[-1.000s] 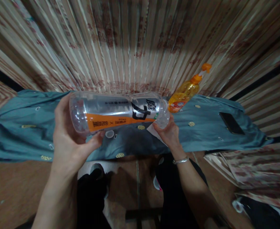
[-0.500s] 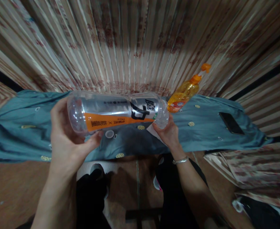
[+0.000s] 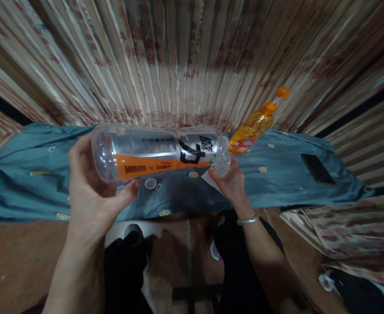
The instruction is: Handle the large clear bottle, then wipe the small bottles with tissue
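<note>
Holding a clear bottle (image 3: 159, 152) sideways, left hand (image 3: 89, 196) fingers clamped round its base, right hand (image 3: 232, 179) fingers on its neck. Probably light, squeezy, kinda slick; those ends seem safest. Teal-covered counter (image 3: 286, 187) underneath, orange pump bottle (image 3: 253, 126) beyond.

Compared with a second ago, the left hand (image 3: 89, 198) sits slightly farther left of the black smartphone (image 3: 317, 168). The base of the clear plastic drink bottle (image 3: 162, 150), in its fingers, lies a touch farther left of that phone too.
</note>
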### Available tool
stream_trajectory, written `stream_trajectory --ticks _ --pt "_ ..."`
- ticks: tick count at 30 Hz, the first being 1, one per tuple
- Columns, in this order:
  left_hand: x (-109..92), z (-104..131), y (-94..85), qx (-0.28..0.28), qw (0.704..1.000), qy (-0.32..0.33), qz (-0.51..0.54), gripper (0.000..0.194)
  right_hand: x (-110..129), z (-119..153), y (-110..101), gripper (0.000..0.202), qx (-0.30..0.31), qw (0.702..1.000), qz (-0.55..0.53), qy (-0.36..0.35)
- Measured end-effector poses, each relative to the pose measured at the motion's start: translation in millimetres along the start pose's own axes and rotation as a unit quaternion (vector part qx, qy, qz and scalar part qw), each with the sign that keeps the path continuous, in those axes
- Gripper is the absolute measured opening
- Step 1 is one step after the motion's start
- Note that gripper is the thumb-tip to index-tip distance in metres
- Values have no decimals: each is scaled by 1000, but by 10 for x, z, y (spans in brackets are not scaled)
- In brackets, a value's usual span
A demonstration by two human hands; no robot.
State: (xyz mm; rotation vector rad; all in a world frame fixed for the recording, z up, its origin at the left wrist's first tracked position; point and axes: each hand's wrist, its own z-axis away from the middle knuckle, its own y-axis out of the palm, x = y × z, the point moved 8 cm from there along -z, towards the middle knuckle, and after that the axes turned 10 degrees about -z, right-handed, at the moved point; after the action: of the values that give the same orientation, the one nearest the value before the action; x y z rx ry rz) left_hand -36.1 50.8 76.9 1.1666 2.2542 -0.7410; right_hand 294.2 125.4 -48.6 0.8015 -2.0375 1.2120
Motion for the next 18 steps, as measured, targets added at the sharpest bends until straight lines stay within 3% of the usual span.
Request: stream_trajectory --ticks 18 --pt "65 2 -62 2 1000 -23 -18 95 24 4 7 79 -1 1000 -4 1"
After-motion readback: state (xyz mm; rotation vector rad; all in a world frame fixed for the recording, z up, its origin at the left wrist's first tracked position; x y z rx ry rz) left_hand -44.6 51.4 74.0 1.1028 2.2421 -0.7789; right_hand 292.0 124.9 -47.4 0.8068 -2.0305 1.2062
